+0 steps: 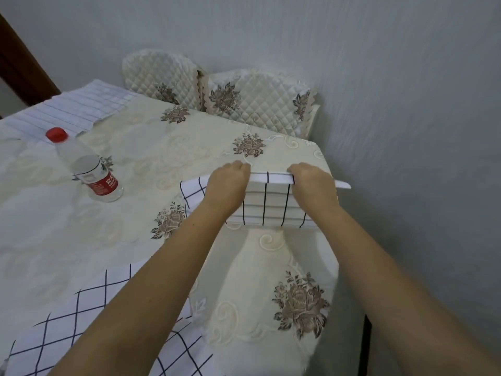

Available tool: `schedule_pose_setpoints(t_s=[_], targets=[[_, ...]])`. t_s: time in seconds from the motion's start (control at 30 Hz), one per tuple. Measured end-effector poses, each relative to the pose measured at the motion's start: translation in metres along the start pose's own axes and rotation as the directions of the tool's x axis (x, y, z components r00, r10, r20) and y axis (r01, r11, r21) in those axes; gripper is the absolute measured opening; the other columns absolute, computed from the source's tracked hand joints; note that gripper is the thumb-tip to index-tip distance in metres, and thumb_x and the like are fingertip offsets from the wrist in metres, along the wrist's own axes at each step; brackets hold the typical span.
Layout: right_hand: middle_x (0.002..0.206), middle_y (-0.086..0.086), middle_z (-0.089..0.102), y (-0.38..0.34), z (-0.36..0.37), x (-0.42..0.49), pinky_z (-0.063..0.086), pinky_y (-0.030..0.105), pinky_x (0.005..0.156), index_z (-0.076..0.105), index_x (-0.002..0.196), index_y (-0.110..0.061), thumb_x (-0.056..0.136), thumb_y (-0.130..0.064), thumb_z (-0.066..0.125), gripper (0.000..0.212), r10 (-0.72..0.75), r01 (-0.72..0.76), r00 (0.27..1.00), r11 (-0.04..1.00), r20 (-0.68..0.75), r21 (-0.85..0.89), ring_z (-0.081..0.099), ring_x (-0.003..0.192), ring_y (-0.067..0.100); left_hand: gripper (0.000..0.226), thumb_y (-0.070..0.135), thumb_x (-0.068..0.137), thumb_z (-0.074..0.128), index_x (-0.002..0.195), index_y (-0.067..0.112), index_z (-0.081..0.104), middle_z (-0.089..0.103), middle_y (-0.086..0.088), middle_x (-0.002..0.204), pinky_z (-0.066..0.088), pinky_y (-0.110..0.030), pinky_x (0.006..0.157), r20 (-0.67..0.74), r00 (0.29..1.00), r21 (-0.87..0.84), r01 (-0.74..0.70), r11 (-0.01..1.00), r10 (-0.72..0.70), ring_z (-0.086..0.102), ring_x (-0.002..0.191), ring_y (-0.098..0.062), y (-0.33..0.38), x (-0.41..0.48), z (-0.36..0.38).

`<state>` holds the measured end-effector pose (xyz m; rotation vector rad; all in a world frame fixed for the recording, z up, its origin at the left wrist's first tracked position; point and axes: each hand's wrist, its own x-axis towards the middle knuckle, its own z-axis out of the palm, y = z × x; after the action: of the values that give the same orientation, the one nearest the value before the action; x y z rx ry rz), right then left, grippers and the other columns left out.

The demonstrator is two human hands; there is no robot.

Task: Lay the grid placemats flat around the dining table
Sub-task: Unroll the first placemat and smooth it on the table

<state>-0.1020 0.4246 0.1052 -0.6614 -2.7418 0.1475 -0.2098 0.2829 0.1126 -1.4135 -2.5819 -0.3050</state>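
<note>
**Both hands grip the folded stack at the right edge**

The left hand (227,183) and right hand (311,185) are side by side on a folded stack (267,206) of white grid mats. The stack sits on the worktop (135,226) at its right edge, close to the far right corner. Both hands are clenched on the stack's top layer. Each has its fingers curled over the far edge of that layer, with the back of the hand facing up. Between the two hands the white fold is raised a little above the layers below. Its right end sticks out past the right hand, beyond the worktop's edge. I cannot tell whether the thumbs are under the fold.

A second mat, the near mat (81,321), lies spread open at the near edge and partly under the left forearm. A third, the far mat (81,109), lies at the far left corner, with a somewhat rumpled edge.

A clear bottle (86,166) with a red cap stands upright towards the left, between the far mat and the near mat and apart from both. A cream flowered cloth (271,270) covers the worktop and hangs down over the right edge. Two quilted chairs (244,96) stand at the far edge against the grey wall (406,104).
</note>
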Motion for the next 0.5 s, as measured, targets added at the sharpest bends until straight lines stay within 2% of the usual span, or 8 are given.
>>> schedule_pose_setpoints(t_s=[0.07,0.1,0.17,0.23,0.3,0.4,0.43,0.5], targets=[[0.081,0.018,0.064,0.004,-0.009,0.008,0.048,0.039,0.059,0.065,0.089,0.002,0.068,0.014,0.051,0.028,-0.031,0.039,0.981,0.998,-0.191,0.042,0.06,0.072,0.036,0.051,-0.027,0.044,0.061,0.092,-0.011,0.064,0.065,-0.026,0.078,0.051,-0.035,0.052,-0.135,0.989,0.019,-0.062,0.998,0.064,0.063,0.062,-0.038,-0.001,0.01,-0.01],[0.074,0.018,0.065,0.007,-0.011,0.008,0.049,0.037,0.054,0.066,0.084,0.003,0.06,0.016,0.054,0.03,-0.055,0.076,0.95,0.995,-0.307,0.057,0.061,0.064,0.036,0.051,-0.026,0.041,0.061,0.09,-0.011,0.064,0.066,-0.025,0.077,0.052,-0.035,0.054,-0.21,0.974,0.024,-0.081,0.996,0.085,0.064,0.062,-0.037,0.0,0.011,-0.012],[0.069,0.016,0.067,0.012,-0.01,0.001,0.05,0.034,0.053,0.068,0.082,0.002,0.056,0.014,0.053,0.032,-0.102,0.146,0.879,0.988,-0.466,0.059,0.061,0.057,0.033,0.042,-0.022,0.053,0.054,0.092,-0.01,0.065,0.068,-0.024,0.084,0.054,-0.04,0.065,-0.299,0.946,0.059,-0.114,0.992,0.127,0.066,0.075,-0.037,0.004,0.006,-0.012],[0.073,0.014,0.069,0.017,-0.001,-0.01,0.051,0.032,0.057,0.069,0.084,0.001,0.065,0.006,0.044,0.032,-0.138,0.187,0.851,0.981,-0.507,0.046,0.063,0.061,0.031,0.043,-0.012,0.067,0.036,0.097,-0.009,0.065,0.068,-0.024,0.094,0.053,-0.048,0.075,-0.296,0.943,0.094,-0.133,0.987,0.156,0.066,0.088,-0.038,0.007,-0.009,0.001],[0.076,0.013,0.07,0.021,0.014,-0.026,0.052,0.032,0.062,0.07,0.086,0.0,0.068,0.004,0.043,0.033,-0.16,0.209,0.866,0.977,-0.473,0.052,0.065,0.065,0.03,0.048,-0.009,0.065,0.033,0.1,-0.01,0.065,0.068,-0.025,0.099,0.051,-0.054,0.078,-0.209,0.963,0.119,-0.15,0.982,0.172,0.066,0.094,-0.04,0.007,-0.029,0.023],[0.076,0.013,0.07,0.027,0.044,-0.054,0.054,0.033,0.062,0.071,0.086,0.0,0.061,0.005,0.035,0.044,-0.203,0.241,0.909,0.969,-0.363,0.061,0.066,0.064,0.027,0.062,-0.022,0.053,0.059,0.113,-0.01,0.059,0.062,-0.028,0.114,0.045,-0.056,0.088,-0.007,0.992,0.108,-0.128,0.986,0.129,0.059,0.108,-0.041,0.009,-0.056,0.054],[0.077,0.014,0.071,0.029,0.053,-0.063,0.054,0.033,0.061,0.071,0.086,0.0,0.06,0.006,0.034,0.045,-0.213,0.246,0.923,0.967,-0.321,0.064,0.066,0.063,0.027,0.069,-0.022,0.059,0.061,0.126,-0.009,0.049,0.051,-0.029,0.13,0.037,-0.053,0.1,0.1,0.989,0.089,-0.122,0.988,0.113,0.049,0.122,-0.04,0.011,-0.065,0.06],[0.079,0.015,0.071,0.034,0.072,-0.08,0.055,0.036,0.061,0.071,0.086,0.0,0.054,0.013,0.046,0.042,-0.218,0.236,0.953,0.97,-0.209,0.063,0.067,0.065,0.028,0.069,-0.015,0.082,0.043,0.145,-0.002,0.017,0.015,-0.021,0.153,0.009,-0.045,0.115,0.341,0.937,0.066,-0.107,0.992,0.078,0.013,0.142,-0.033,0.013,-0.081,0.072]])
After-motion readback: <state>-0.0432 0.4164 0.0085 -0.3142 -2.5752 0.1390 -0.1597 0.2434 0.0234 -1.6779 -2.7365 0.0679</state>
